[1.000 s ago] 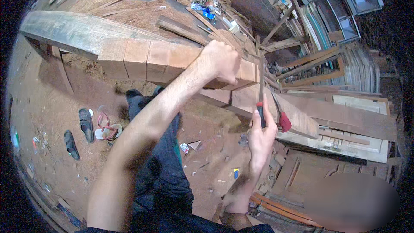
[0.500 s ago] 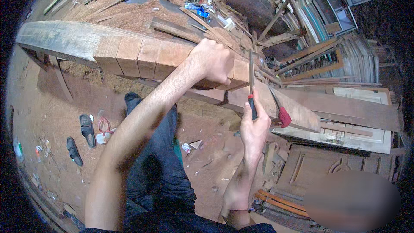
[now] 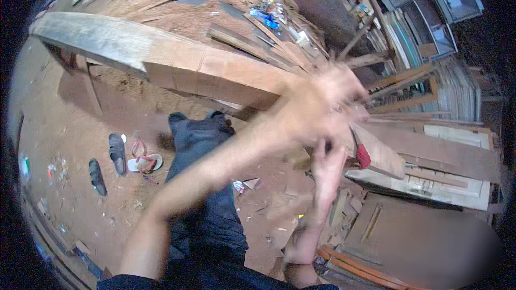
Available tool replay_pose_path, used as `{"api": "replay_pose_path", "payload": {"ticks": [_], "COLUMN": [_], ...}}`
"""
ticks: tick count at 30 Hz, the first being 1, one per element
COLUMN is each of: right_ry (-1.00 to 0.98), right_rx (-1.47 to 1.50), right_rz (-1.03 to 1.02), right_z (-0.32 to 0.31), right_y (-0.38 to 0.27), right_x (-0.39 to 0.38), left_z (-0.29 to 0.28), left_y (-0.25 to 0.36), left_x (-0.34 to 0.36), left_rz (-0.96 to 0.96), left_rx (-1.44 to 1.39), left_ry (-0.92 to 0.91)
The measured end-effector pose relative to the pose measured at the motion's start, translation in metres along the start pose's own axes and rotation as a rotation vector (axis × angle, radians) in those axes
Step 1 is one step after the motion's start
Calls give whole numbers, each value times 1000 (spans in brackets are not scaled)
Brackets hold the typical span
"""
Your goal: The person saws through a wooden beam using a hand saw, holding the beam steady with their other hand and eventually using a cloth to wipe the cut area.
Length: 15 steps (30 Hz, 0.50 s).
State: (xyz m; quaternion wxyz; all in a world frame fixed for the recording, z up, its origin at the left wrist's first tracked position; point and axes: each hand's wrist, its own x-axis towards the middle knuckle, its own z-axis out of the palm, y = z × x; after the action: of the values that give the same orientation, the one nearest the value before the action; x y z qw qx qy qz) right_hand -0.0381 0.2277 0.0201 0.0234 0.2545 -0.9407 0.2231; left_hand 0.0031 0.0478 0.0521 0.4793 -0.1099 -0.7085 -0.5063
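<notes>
My left hand (image 3: 338, 88) is smeared by motion above the right part of a long wooden beam (image 3: 97, 40); its fingers cannot be made out. Just below it, my right hand (image 3: 329, 164) is closed around the dark handle (image 3: 324, 144) of a file-like tool, whose blade is hidden behind the left hand and wrist. A row of reddish-brown wooden blocks (image 3: 215, 70) lies side by side along the beam, with thin seams between them. To the right of my hands, a tool with a red grip (image 3: 363, 157) rests against the beam's side.
Sandals (image 3: 116, 153) and a red-strapped flip-flop (image 3: 152, 163) lie on the dusty floor at left. Scrap boards (image 3: 247, 45) and litter cover the ground behind the beam. Wooden panels (image 3: 457, 153) and a shelf unit (image 3: 408, 0) crowd the right.
My left hand has lifted off the wooden blocks and swung right, over the tool. The right hand stays low with the handle. The whole view has shifted slightly.
</notes>
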Motion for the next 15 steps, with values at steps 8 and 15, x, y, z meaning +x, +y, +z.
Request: {"api": "replay_pose_path", "payload": {"ticks": [8, 15], "right_ry": [102, 40], "right_rx": [-8, 86], "right_rz": [-188, -112], "right_z": [-8, -5], "right_y": [-27, -40], "right_x": [-4, -6], "left_z": [85, 84], "left_y": [114, 109], "left_x": [-64, -73], "left_rz": [211, 113], "left_rx": [-245, -165], "left_ry": [-136, -116]}}
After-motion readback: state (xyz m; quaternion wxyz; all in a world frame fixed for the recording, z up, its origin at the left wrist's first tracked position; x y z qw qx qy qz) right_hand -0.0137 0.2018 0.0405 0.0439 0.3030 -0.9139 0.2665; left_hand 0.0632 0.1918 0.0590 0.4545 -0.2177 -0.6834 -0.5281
